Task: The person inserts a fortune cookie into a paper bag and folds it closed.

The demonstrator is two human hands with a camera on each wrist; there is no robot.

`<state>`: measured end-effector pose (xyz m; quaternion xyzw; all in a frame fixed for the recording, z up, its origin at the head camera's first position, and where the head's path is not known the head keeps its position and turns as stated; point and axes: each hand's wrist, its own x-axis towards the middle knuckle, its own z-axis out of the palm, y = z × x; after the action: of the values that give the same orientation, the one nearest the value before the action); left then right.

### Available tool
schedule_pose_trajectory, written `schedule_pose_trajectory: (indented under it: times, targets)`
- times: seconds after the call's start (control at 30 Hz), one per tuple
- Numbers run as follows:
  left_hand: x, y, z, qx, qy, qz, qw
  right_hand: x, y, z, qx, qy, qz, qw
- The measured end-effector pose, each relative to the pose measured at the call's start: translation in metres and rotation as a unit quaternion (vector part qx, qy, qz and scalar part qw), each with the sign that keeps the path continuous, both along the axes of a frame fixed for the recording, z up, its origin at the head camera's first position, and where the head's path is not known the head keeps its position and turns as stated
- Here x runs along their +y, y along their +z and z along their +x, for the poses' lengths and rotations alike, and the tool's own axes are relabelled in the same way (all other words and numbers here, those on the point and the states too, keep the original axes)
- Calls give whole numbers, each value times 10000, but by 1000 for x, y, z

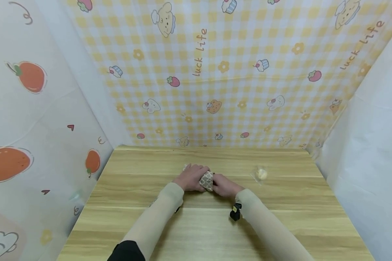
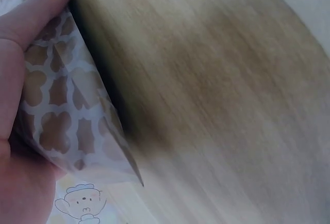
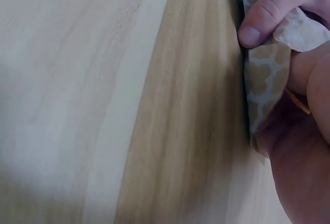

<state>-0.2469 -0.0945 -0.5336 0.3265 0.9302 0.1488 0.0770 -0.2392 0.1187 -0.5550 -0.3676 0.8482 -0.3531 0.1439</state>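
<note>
A brown paper packet with a white lattice pattern (image 1: 206, 181) lies low over the table between both hands. My left hand (image 1: 192, 177) grips it from the left, and in the left wrist view the thumb (image 2: 49, 10) lies along its patterned side. At the packet's right end is my right hand (image 1: 226, 185). In the right wrist view, the right hand (image 3: 307, 146) has its fingers at the packet's loose end, partly covered by a paper flap (image 3: 267, 77). A thin orange edge (image 3: 298, 101) shows beside them. I cannot tell whether the hidden right fingertips pinch anything.
A small clear plastic bag with a round cream-coloured thing (image 1: 261, 174) lies on the wooden table (image 1: 202, 232), right of the hands. Behind the table hangs a yellow checked cloth (image 1: 235, 87). Pale sheets flank both sides.
</note>
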Motion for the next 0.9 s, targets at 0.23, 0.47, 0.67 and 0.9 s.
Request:
schedule_pose_trajectory:
  times: [0.23,0.47,0.67,0.9]
  targets:
    - [-1,-4,-3,44,71,-134,9999,14,2,3,100,62,-155,9998]
    - [-2,-1,-2,99,87,-288,9995,33,5,9,75,13,-261,9996]
    - [-1,-5,-3,184,140,-446,9987,51,9,16,173,-227,-76,9996]
    - [1,-5,0,189,164,-421,9988,75,20,25,208,-786,33,9967]
